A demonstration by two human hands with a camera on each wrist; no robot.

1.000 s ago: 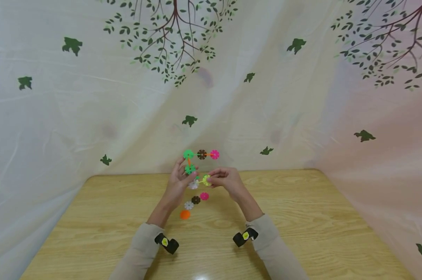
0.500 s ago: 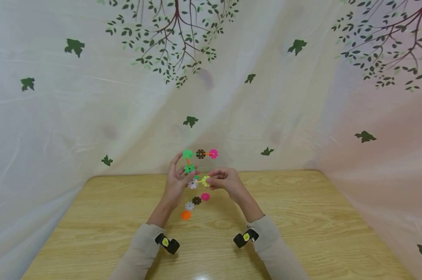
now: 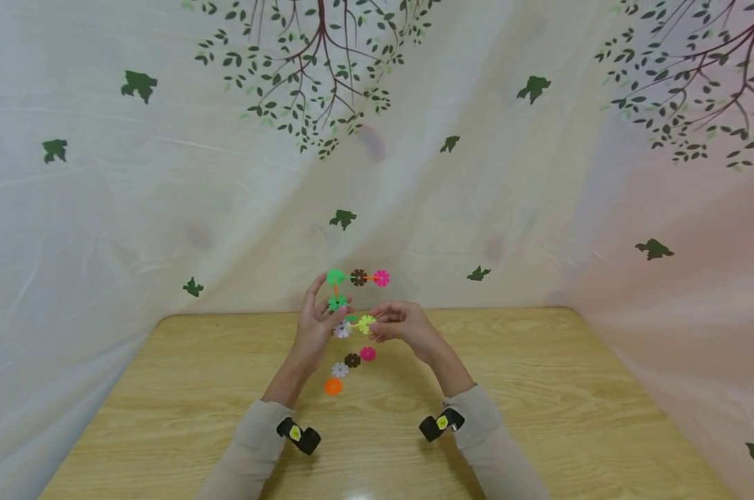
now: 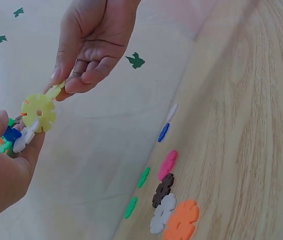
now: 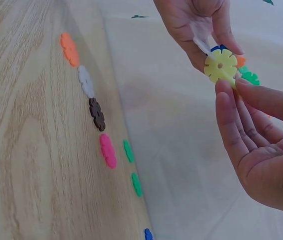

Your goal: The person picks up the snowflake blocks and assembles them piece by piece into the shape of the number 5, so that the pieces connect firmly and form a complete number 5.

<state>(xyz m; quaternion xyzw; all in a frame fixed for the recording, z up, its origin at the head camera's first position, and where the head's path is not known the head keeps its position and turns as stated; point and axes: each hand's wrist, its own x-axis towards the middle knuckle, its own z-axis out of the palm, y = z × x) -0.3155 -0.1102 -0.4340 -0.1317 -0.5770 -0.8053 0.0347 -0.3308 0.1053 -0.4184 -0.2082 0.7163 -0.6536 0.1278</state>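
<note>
My left hand (image 3: 313, 326) holds a chain of joined plastic snowflake discs above the table. In the head view, a green disc (image 3: 335, 277), a brown disc (image 3: 359, 278) and a pink disc (image 3: 382, 278) form its top arm. Lower down, another green disc (image 3: 337, 303) and a white disc (image 3: 342, 328) sit by the left thumb. A yellow disc (image 4: 39, 113) faces the left wrist camera, slotted to the white one. Between thumb and fingers, my right hand (image 3: 408, 330) pinches a second yellow disc (image 4: 55, 91), edge-on and touching the first. Fingers partly hide the chain's middle.
On the wooden table (image 3: 539, 389) lie loose discs in a slanting row: orange (image 3: 333, 386), white (image 3: 340, 369), brown (image 3: 352, 360) and pink (image 3: 367, 353). Two green discs (image 5: 128, 151) and a blue disc (image 4: 164, 132) lie beyond. A printed cloth (image 3: 258, 208) hangs behind.
The head view has shifted slightly. Both hands keep their hold at nearly the same place, and the loose discs stay where they lie.
</note>
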